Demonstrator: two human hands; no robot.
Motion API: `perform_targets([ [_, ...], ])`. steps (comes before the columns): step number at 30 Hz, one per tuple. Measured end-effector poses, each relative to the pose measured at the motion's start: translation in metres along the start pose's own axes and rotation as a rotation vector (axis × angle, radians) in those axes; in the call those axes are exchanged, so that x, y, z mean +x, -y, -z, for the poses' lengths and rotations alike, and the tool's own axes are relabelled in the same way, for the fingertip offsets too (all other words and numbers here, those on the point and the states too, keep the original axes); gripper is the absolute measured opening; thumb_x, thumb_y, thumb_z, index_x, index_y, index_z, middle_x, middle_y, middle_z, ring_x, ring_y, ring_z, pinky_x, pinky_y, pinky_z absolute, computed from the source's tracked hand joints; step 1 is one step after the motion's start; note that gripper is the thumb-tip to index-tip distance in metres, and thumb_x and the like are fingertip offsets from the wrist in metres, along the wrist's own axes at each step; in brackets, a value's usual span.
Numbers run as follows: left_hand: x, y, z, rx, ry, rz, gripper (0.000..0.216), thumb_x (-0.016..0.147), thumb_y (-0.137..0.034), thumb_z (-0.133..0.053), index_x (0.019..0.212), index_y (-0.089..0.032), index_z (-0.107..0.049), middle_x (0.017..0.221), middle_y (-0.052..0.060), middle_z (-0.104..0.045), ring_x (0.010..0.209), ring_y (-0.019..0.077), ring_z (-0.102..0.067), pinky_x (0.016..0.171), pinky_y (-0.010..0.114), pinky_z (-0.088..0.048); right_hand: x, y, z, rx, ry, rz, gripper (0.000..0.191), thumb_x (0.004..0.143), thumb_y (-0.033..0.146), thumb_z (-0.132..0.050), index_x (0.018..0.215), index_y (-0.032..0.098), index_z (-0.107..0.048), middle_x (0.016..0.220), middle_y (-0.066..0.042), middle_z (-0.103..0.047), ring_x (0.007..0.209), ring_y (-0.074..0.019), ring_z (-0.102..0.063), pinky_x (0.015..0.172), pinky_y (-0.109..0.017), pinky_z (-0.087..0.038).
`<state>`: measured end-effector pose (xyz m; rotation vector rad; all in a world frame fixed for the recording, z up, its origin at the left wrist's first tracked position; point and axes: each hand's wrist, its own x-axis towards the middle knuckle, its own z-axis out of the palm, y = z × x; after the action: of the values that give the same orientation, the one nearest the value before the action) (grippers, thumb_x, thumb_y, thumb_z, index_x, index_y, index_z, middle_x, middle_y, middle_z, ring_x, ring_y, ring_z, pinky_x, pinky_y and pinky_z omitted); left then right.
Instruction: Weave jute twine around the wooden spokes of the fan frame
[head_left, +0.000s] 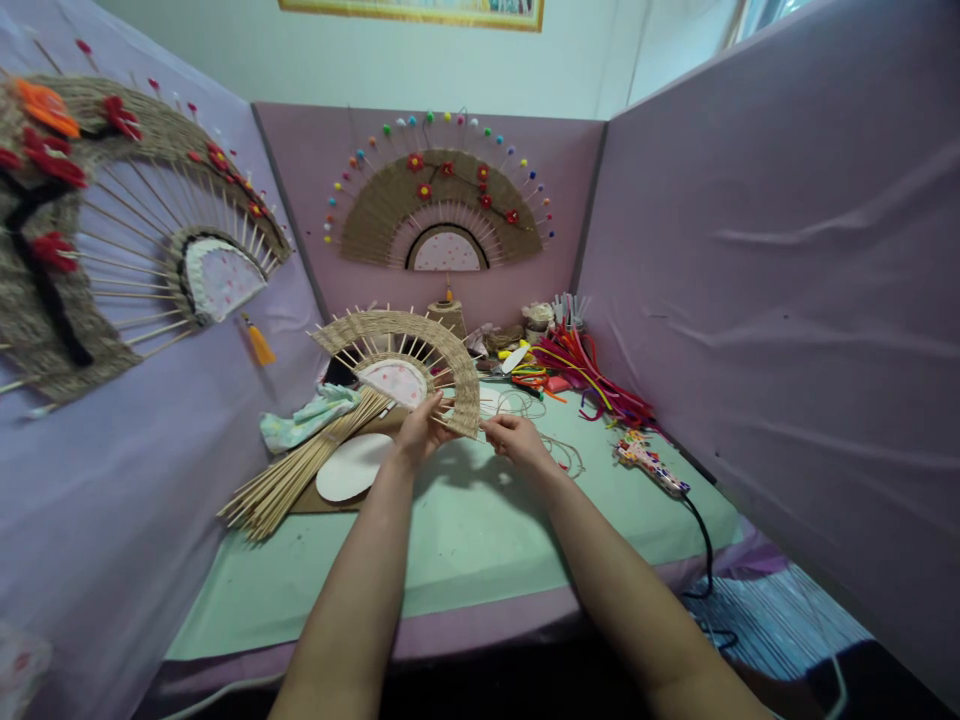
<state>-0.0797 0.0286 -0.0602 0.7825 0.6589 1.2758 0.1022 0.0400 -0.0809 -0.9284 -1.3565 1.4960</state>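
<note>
Twine fan (463,372): up off the green tabletop (480,560), tilted; woven band on radiating sticks, patterned half-disc (394,382) at the hub. Most of it sits left of and beyond the left hand; its lower right end reaches the right hand.
Left hand (424,430): grasping the fan low on its right side, thumb on the near face, other fingers partly hidden behind.
Right hand (514,440): thumb and fingers pinched together at the band's lower right end. Stick tip or cord in the pinch? Cannot tell, too small.
Band end: looks like the spot being worked. I'd let the left do all the bracing and the right only fine finger work; any strand there wants even tension, snug against the last row.
Sticks: thin, likely to flex. Don't squeeze the spread; a hard sideways pull could skew the spacing.
Loose cord (580,462): on the tabletop by the right hand; could snag, worth having clear slack.
</note>
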Motion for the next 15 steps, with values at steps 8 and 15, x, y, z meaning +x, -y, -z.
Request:
perform_targets([
  [8,-0.008,-0.006,-0.001,-0.076,0.141,0.090,0.040,0.092,-0.033,-0.039,0.122,-0.013,-0.057,0.103,0.014,-0.070,0.093,0.0276,-0.066,0.081,0.043,-0.052,0.000,0.000,0.005,0.154,0.204,-0.113,0.037,0.057,0.042,-0.077,0.061,0.017,-0.052,0.048,0.007,-0.044,0.043,-0.0049,-0.034,0.045,-0.020,-0.024],
  [15,-0.012,-0.007,-0.003,-0.153,0.203,0.096,0.041,0.090,-0.025,-0.041,0.131,-0.022,-0.049,0.107,0.012,-0.068,0.093,0.0266,-0.067,0.082,0.047,-0.051,0.006,-0.010,0.002,-0.287,-0.060,0.305,0.030,0.066,0.042,-0.068,0.058,0.016,-0.056,0.054,0.003,-0.051,0.051,-0.0089,-0.040,0.051,-0.023,-0.032],
])
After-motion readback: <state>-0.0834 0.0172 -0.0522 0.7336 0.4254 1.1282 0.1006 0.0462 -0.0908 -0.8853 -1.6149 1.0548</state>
